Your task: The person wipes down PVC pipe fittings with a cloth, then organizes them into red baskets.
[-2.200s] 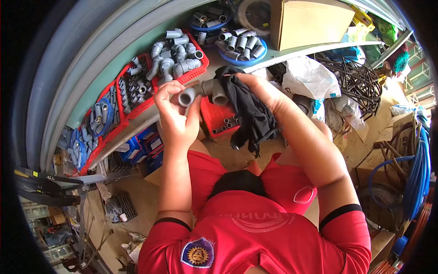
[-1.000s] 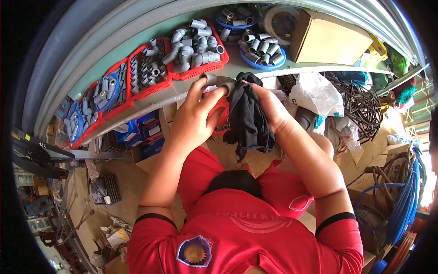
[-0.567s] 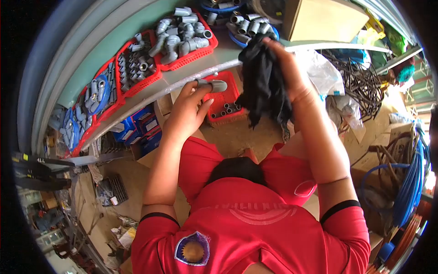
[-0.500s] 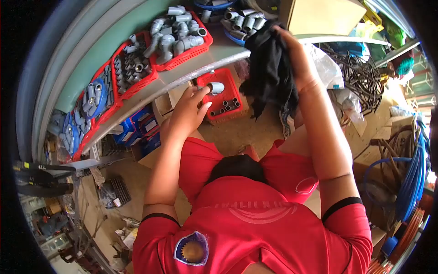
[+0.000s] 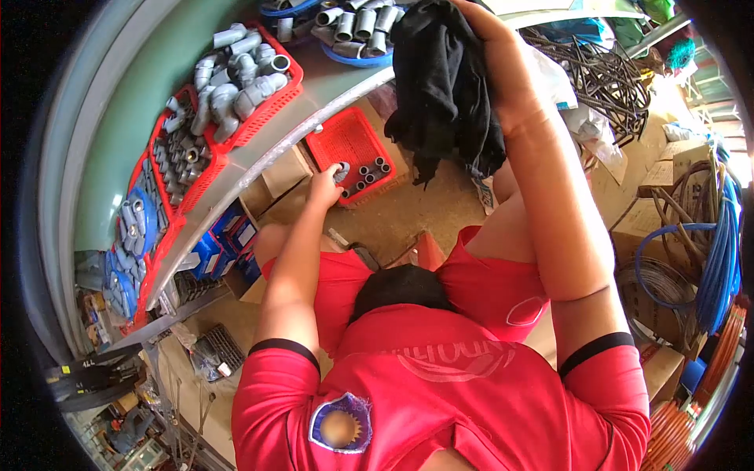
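My left hand [image 5: 323, 188] is closed around a grey pipe fitting [image 5: 342, 171] at the near left edge of a red plastic basket [image 5: 338, 137]. My fingers partly cover that fitting. Several small grey pipe fittings [image 5: 371, 170] stand on end along the basket's near right side. Up and to the right, my right hand [image 5: 506, 74] grips a black cloth [image 5: 441, 82], which hangs loosely in folds. The tips of the right hand's fingers are hidden behind the cloth and at the frame's top edge.
Along the shelf [image 5: 290, 129] stand a red basket of large grey elbows [image 5: 236, 86], more red baskets of smaller fittings [image 5: 182, 161], and blue trays of couplings [image 5: 357, 31]. Blue boxes [image 5: 224, 243] sit under it. Coiled blue hose [image 5: 719, 243] hangs at right.
My left hand has brought the grey fitting down to the basket's near left side. The black cloth stays in my right hand, now higher in view. The camera view has shifted.
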A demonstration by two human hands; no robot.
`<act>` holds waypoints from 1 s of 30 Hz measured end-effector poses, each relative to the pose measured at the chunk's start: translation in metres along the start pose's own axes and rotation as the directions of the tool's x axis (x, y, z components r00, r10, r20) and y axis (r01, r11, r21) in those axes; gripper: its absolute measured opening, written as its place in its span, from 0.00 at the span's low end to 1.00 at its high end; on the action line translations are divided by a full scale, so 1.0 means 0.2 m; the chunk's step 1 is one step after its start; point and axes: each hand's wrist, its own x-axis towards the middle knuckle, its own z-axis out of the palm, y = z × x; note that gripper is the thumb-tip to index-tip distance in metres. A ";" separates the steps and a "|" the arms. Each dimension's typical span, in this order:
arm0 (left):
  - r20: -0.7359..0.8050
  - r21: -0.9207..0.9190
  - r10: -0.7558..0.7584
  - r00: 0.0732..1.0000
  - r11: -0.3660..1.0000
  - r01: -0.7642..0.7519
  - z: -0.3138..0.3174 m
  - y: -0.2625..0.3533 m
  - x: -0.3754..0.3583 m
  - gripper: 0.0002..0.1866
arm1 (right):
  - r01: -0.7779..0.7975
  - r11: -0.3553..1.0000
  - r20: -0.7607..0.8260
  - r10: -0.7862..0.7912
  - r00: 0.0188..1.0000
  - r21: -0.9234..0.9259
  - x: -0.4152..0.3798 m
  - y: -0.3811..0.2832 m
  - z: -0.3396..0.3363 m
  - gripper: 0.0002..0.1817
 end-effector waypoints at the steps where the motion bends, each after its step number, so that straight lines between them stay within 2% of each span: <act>1: -0.018 -0.032 0.030 0.999 0.999 -0.031 0.10 -0.11 0.06 0.31 | 0.007 1.000 0.002 -0.007 1.000 -0.015 -0.01 -0.01 -0.01 0.16; 4: 0.097 0.121 -0.045 0.994 0.992 0.033 0.17 -0.14 0.14 0.31 | 0.006 1.000 0.036 -0.006 0.999 -0.002 -0.01 -0.03 -0.03 0.16; 5: 0.111 0.139 -0.014 0.994 0.990 -0.002 0.23 -0.20 0.17 0.30 | 0.001 1.000 0.020 -0.001 1.000 0.019 -0.02 -0.05 -0.02 0.16; 8: 0.183 0.291 -0.059 0.981 0.957 0.003 0.24 -0.17 0.19 0.30 | 0.007 0.999 -0.020 -0.006 1.000 0.041 -0.03 -0.07 -0.01 0.17; 11: 0.261 0.474 -0.181 0.948 0.880 0.037 0.06 0.11 0.12 0.28 | 0.053 0.998 -0.055 -0.054 0.997 -0.024 -0.03 -0.09 -0.01 0.17; 16: 0.328 0.534 -0.267 0.906 0.844 0.055 0.15 0.14 0.15 0.28 | 0.048 0.998 -0.081 -0.052 0.995 -0.051 -0.04 -0.10 -0.02 0.16; 19: 0.376 0.518 -0.275 0.885 0.854 0.045 0.17 0.15 0.13 0.28 | 0.102 0.986 -0.128 -0.119 0.985 -0.129 -0.04 -0.09 0.00 0.16; 25: 0.395 0.506 -0.268 0.879 0.862 0.035 0.19 0.14 0.15 0.27 | 0.061 0.996 -0.176 -0.070 0.982 -0.059 -0.03 -0.08 0.01 0.15; 28: 0.406 0.509 -0.271 0.873 0.860 0.030 0.20 0.12 0.16 0.26 | 0.003 0.999 -0.120 -0.009 0.993 -0.047 -0.02 -0.07 -0.01 0.15; 30: 0.405 0.504 -0.272 0.873 0.863 0.035 0.21 0.12 0.16 0.25 | 0.016 0.997 -0.105 -0.024 0.994 -0.077 -0.01 -0.06 -0.02 0.16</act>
